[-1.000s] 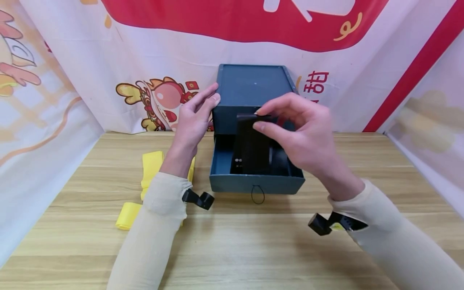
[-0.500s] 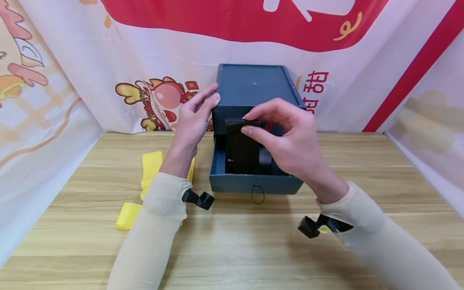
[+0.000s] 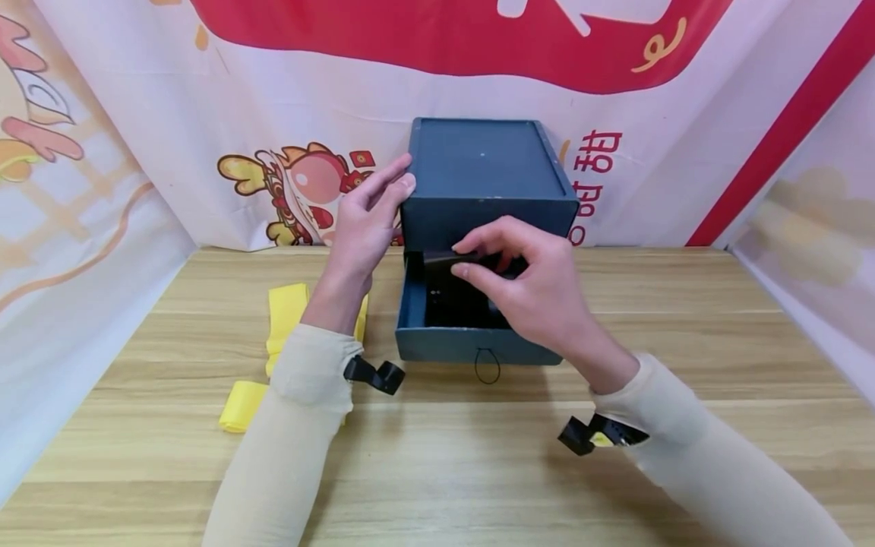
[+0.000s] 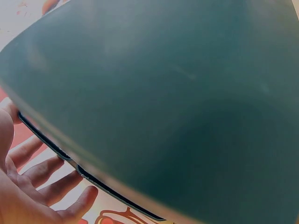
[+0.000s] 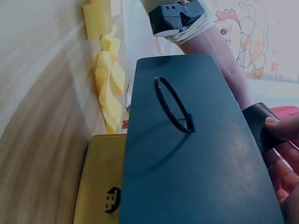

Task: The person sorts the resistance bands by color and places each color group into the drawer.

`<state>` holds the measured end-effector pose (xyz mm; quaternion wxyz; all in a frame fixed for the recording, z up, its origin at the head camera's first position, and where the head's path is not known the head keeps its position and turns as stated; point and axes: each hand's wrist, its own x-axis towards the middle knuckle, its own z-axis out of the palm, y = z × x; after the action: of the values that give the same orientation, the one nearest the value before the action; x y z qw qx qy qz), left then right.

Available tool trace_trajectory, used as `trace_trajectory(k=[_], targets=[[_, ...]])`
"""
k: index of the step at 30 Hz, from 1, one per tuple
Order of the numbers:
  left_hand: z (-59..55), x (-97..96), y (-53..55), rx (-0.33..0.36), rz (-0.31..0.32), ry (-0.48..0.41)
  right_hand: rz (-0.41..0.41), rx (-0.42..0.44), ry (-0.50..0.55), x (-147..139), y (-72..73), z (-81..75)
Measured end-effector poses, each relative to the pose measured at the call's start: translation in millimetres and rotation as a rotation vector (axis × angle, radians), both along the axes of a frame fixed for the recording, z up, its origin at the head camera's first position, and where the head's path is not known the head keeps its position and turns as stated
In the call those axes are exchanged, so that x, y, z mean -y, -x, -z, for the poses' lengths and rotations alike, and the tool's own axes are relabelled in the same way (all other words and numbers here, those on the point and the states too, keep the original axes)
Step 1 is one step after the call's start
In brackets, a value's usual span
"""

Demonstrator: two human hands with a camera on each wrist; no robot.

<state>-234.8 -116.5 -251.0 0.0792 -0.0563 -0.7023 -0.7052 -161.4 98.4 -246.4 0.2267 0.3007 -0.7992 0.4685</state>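
A dark blue drawer box stands against the backdrop, its drawer pulled out toward me. My left hand rests along the box's left side; the left wrist view has its spread fingers at the box's edge. Over the drawer, my right hand pinches the top edge of a flat black packet with small white print. The packet sits inside the drawer, its lower part hidden by the drawer front. In the right wrist view the thumb lies on the packet. A black pull loop hangs from the drawer front.
Folded yellow strips lie on the wooden table beside and under the left forearm. A printed cloth hangs right behind the box. An ochre panel with black marks shows beside the drawer in the right wrist view.
My right hand has moved left and down with the black packet, which stands lower in the drawer now. The left hand has stayed at the box.
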Motion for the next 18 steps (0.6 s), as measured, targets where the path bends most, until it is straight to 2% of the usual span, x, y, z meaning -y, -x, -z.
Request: trace_trajectory(k=[6, 14, 18], targets=[[-0.3, -0.4, -0.1, -0.001, -0.002, 0.002, 0.021, 0.070, -0.052, -2.4, -2.0, 5.5], [-0.6, -0.3, -1.0, -0.001, -0.002, -0.003, 0.115, 0.168, -0.163, -2.8, -4.4, 9.3], [-0.9, -0.8, -1.0, 0.002, 0.001, -0.003, 0.156, 0.178, -0.203, -1.4, -5.3, 11.5]])
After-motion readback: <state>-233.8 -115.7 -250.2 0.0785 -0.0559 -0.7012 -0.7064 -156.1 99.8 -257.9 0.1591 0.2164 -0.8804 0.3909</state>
